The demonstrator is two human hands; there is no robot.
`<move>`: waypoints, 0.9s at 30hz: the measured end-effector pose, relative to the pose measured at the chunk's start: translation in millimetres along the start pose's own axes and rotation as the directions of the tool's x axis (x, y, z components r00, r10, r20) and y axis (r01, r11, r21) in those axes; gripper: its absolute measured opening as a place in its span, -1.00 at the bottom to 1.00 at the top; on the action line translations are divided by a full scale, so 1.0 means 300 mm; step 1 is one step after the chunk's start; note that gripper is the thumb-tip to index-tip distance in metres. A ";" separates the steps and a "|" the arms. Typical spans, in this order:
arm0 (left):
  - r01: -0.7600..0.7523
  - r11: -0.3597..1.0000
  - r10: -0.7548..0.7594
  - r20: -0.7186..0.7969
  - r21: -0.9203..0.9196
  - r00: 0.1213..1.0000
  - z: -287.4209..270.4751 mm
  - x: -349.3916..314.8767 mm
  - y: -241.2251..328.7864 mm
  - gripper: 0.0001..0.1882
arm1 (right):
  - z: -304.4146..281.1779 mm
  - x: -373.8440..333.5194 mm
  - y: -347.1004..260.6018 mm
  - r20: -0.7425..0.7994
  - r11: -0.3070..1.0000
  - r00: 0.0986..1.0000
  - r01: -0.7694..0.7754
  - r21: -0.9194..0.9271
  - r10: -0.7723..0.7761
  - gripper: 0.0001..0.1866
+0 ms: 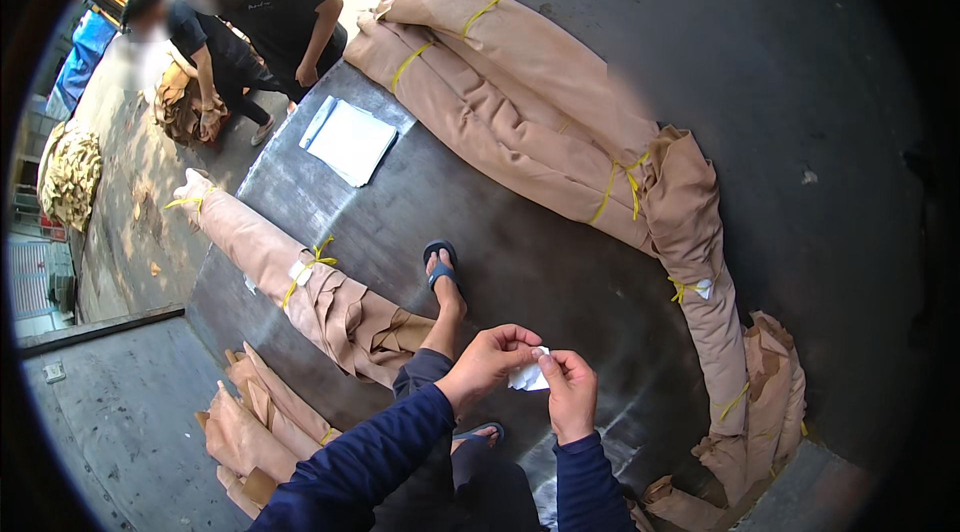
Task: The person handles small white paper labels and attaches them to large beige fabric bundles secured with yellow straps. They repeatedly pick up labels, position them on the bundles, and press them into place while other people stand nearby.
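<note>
A small, crumpled piece of white paper (pixel 530 377) is pinched between my two hands, above the dark metal floor (pixel 580 302). My left hand (pixel 488 368) grips its upper edge with bent fingers. On its other side, my right hand (pixel 572 398) has thumb and fingers closed on it. Nearest to my hands, on the left, lies a tan roll of leather-like sheets (pixel 260 242) bound with yellow ties, with a white tag tucked under one tie.
Long tan rolls (pixel 510 137) with yellow ties lie along the right wall. More folded sheets (pixel 265 407) lie lower left. A white paper stack (pixel 350 142) rests near the floor's far edge. Beyond it, two people in dark shirts (pixel 285 7) stand by a brown bundle (pixel 180 102).
</note>
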State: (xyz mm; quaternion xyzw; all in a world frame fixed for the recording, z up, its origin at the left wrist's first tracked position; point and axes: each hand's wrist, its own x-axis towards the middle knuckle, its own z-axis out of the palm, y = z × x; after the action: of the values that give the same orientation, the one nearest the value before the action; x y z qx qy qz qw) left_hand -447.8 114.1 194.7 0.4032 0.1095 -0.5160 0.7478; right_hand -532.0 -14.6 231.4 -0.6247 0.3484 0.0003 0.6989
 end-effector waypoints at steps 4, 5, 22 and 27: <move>0.035 0.990 -0.031 -0.027 0.140 0.999 -0.127 0.191 0.268 -0.79 | 0.148 0.317 -0.079 -0.052 0.990 0.989 -0.138 -0.002 0.138 -0.82; 0.021 0.955 -0.003 -0.060 0.296 0.998 -0.172 0.225 0.330 -0.80 | 0.191 0.401 -0.097 -0.052 0.980 0.980 -0.192 0.052 0.194 -0.81; -0.218 0.974 0.157 -0.523 -0.056 0.838 -0.275 0.558 0.745 -0.86 | 0.440 1.100 -0.352 0.258 0.926 0.906 -0.367 0.089 0.334 -0.79; -0.369 0.923 0.221 -0.636 -0.109 0.739 -0.211 0.670 0.639 -0.89 | 0.309 1.169 -0.307 0.285 0.928 0.898 -0.366 0.062 0.335 -0.79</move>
State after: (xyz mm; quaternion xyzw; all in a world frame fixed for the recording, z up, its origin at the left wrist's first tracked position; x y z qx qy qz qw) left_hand -177.7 49.4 130.8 0.4721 0.3384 -0.2153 0.7850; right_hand -181.1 -106.4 138.9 -0.5047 0.3564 0.1914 0.7626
